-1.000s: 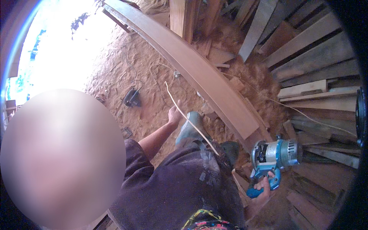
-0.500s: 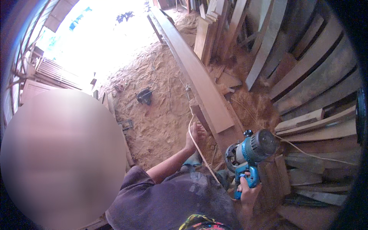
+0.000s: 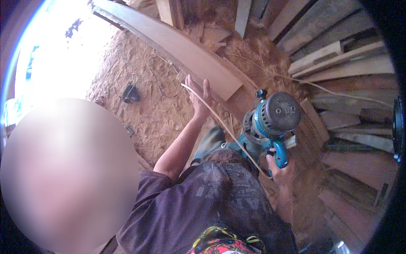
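My right hand (image 3: 281, 170) grips the blue handle of a router (image 3: 275, 116), a power tool with a dark round motor cap and a black side knob. The router is held up in front of my body, on the right. My left hand (image 3: 199, 100) is open, its fingers stretched and the thumb apart, beside the near end of a long wooden board (image 3: 207, 70). Whether it touches the board I cannot tell. A pale cord (image 3: 222, 120) runs across my left hand and down toward the router's handle.
Planks (image 3: 351, 63) lean and lie along the right side. A dark power tool (image 3: 130, 93) rests on the sawdust-covered ground (image 3: 146, 127) to the left. Another cord (image 3: 330, 86) stretches across the right side.
My left hand has risen and spread its fingers beside the board's end. The router has moved slightly up in view, still in my right hand. The view has turned, shifting the board left.
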Demonstrator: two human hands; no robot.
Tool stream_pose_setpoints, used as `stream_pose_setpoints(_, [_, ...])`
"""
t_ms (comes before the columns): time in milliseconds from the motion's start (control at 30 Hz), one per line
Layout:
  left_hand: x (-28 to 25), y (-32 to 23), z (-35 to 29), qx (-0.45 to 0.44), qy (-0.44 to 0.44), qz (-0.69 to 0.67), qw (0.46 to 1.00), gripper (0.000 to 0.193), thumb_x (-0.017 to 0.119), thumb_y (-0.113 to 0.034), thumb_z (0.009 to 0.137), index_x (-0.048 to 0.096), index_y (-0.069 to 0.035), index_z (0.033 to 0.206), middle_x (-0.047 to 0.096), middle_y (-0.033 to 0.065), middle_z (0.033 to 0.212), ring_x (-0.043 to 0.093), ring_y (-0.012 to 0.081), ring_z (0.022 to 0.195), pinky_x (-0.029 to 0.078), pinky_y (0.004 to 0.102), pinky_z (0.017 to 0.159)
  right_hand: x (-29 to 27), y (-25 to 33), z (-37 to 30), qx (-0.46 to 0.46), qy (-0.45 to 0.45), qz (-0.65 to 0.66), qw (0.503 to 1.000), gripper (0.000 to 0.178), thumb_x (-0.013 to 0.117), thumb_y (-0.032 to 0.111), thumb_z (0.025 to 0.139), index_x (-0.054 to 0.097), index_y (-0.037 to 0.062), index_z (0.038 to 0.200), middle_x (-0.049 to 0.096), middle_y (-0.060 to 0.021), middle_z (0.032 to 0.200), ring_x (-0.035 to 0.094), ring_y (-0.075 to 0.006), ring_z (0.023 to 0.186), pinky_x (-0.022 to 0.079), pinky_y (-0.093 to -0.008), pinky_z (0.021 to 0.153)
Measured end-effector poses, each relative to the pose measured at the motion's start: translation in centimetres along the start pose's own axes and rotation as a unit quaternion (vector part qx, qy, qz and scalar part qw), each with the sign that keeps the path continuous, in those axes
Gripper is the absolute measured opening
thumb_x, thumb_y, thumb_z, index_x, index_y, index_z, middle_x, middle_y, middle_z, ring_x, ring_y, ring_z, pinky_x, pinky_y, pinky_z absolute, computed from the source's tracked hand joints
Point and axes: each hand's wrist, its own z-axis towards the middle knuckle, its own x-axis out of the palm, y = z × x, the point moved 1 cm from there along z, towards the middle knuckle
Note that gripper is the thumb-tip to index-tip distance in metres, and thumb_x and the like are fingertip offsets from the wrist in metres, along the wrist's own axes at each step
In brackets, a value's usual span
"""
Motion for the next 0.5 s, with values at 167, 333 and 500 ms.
stream_pose_setpoints(167, [2.8,1.0,2.2,-0.042,0.002,-0.045,0.998,0.092,0.061,-0.048,0.101,0.019,0.009,0.159,0.019,0.0327,0.166,0.016,0.0436,0.157,0.017,0.0478,0.127,0.4,-1.3,-1.1,0.018,-0.008,-0.003,1.0,0.02,0.078,0.009,0.086,0.073,0.0043,0.105,0.065,0.0009,0.076,0.059,-0.0086,0.068,0.047,-0.0273,0.063])
stream_pose_setpoints(333, [5.2,-0.7,3.0,-0.102,-0.056,-0.074,0.991,0.083,0.054,-0.039,0.103,0.017,0.01,0.159,0.016,0.0338,0.166,0.013,0.044,0.157,0.01,0.0478,0.129,-0.5,-1.4,-0.6,0.013,0.024,-0.014,1.0,0.023,0.079,0.008,0.084,0.074,0.0051,0.107,0.068,0.0004,0.079,0.062,-0.0113,0.069,0.05,-0.0296,0.067])
stream_pose_setpoints(500, [5.7,0.8,2.7,-0.087,-0.117,-0.06,0.987,0.08,0.055,-0.037,0.102,0.022,0.008,0.159,0.025,0.0333,0.164,0.016,0.0444,0.157,0.012,0.0476,0.129,-3.2,2.2,2.3,0.038,0.119,-0.107,0.986,0.03,0.08,0.011,0.088,0.07,0.0063,0.116,0.075,-0.0055,0.101,0.068,-0.0151,0.083,0.056,-0.0343,0.074])
